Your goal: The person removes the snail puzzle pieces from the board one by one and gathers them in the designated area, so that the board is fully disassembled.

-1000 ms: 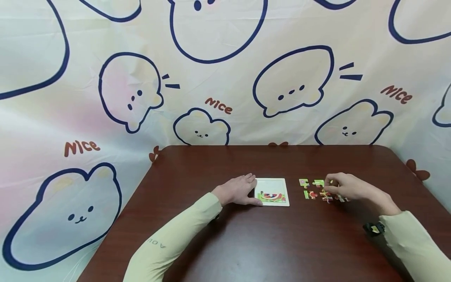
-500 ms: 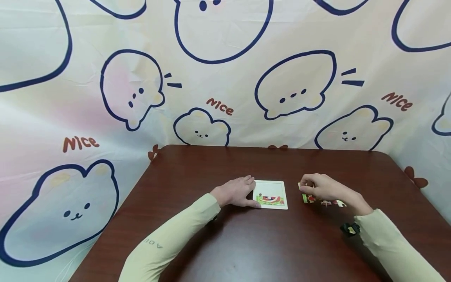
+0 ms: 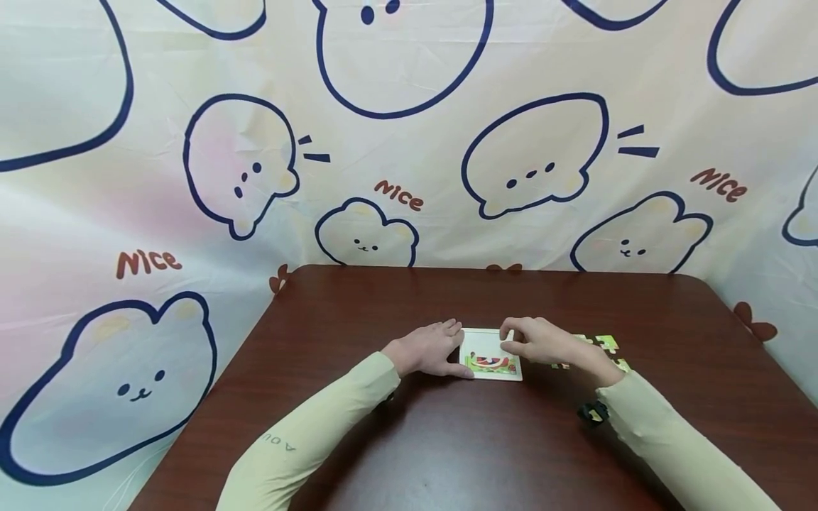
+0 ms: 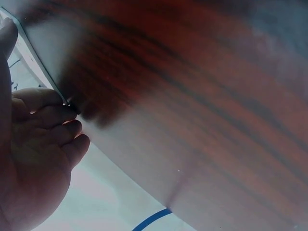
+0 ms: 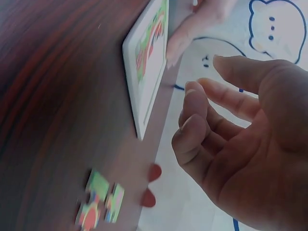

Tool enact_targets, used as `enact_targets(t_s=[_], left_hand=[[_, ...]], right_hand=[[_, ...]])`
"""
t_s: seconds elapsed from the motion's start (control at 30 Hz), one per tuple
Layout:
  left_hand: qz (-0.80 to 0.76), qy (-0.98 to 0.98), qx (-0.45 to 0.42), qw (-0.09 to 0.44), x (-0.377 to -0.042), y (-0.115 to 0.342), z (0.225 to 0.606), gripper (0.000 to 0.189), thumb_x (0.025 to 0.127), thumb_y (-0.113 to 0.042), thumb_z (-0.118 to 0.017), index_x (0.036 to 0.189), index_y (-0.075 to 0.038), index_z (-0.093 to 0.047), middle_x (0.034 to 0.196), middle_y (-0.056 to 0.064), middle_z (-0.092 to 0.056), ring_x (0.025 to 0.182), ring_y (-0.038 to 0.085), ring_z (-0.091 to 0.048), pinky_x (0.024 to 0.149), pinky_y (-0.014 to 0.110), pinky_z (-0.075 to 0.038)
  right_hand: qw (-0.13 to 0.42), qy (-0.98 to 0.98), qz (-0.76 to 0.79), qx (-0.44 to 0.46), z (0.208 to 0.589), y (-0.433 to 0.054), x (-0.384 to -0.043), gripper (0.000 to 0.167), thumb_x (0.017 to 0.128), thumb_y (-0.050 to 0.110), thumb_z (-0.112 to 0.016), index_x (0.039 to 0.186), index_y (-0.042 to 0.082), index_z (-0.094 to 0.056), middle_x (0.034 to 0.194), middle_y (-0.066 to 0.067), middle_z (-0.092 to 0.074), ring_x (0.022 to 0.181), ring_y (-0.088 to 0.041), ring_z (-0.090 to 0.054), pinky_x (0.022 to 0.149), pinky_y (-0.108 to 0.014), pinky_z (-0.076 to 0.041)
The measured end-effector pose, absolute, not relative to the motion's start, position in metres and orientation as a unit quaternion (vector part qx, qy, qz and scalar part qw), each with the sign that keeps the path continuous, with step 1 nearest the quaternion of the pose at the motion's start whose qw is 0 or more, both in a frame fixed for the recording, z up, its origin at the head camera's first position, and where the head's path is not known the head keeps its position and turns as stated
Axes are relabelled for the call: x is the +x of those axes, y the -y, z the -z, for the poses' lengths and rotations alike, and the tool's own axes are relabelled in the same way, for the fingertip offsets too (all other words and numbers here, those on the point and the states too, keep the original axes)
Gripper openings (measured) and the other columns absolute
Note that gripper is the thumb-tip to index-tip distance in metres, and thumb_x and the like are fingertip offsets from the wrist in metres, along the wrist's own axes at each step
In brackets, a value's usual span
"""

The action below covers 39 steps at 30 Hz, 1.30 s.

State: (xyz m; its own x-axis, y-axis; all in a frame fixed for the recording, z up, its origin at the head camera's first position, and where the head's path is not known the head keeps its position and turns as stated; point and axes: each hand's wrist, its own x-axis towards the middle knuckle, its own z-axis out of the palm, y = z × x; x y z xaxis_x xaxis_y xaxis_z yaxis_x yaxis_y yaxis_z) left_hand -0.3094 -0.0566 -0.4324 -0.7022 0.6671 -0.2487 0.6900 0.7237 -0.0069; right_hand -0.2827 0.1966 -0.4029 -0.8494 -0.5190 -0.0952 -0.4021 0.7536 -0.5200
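Observation:
A square white puzzle board (image 3: 476, 341) lies on the table in the head view. A strip of green and red fruit picture fills its near part, and the rest is white. My left hand (image 3: 427, 349) rests at its left edge, fingers extended near the far corner and thumb at the near corner. Over the board's right part is my right hand (image 3: 543, 344), fingers loosely bent. In the right wrist view its thumb (image 5: 236, 70) is apart from the fingertips, and no piece shows between them. Several puzzle pieces (image 3: 606, 343) lie to the board's right, partly hidden under the right forearm.
The dark brown table (image 3: 409, 440) extends in front of and behind the board. A hanging cloth (image 3: 434, 156) with bear drawings stands behind it and at the left. A dark device (image 3: 593, 413) is strapped at the right wrist.
My right hand has moved left from above the loose pieces to the board's right part, uncovering pieces on the far right. The left hand stays at the board's left edge.

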Motion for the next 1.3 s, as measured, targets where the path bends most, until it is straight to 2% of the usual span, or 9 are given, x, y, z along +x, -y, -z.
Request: enact_targets(t_s=[0.23,0.53,1.07,1.3], left_hand=[[0.056,-0.92,0.373,0.102,-0.31,0.058,0.43,0.096,0.087,-0.078,-0.044,0.153,-0.008,-0.034,0.161,0.013,-0.028,0.152,0.023,-0.023,0.122,0.036,-0.026],[0.055,-0.917,0.383,0.096,-0.31,0.06,0.432,0.096,0.087,-0.079,-0.043,0.151,-0.007,-0.038,0.16,0.014,-0.031,0.151,0.024,-0.025,0.121,0.035,-0.027],[0.062,-0.915,0.389,0.088,-0.311,0.058,0.43,0.095,0.087,-0.078,-0.043,0.15,-0.007,-0.039,0.159,0.015,-0.032,0.15,0.025,-0.027,0.12,0.035,-0.029],[0.059,-0.915,0.391,0.086,-0.311,0.056,0.431,0.094,0.087,-0.076,-0.045,0.15,-0.006,-0.039,0.159,0.015,-0.033,0.15,0.025,-0.027,0.121,0.035,-0.029]], right_hand=[[0.11,-0.929,0.227,-0.269,0.406,-0.176,-0.286,0.015,0.096,0.024,-0.063,0.107,0.014,-0.063,0.082,0.001,-0.063,0.069,-0.012,-0.054,0.061,-0.027,-0.046],[0.134,-0.926,0.224,-0.271,0.417,-0.159,-0.287,0.019,0.095,0.023,-0.064,0.11,0.012,-0.063,0.074,0.002,-0.061,0.058,-0.008,-0.051,0.053,-0.023,-0.043],[0.136,-0.924,0.226,-0.277,0.427,-0.156,-0.289,0.02,0.092,0.024,-0.069,0.108,0.013,-0.062,0.072,0.003,-0.06,0.059,-0.009,-0.052,0.056,-0.024,-0.043],[0.13,-0.921,0.213,-0.301,0.432,-0.156,-0.288,0.016,0.088,0.018,-0.072,0.1,0.014,-0.062,0.069,0.006,-0.061,0.061,-0.005,-0.053,0.059,-0.021,-0.044]])
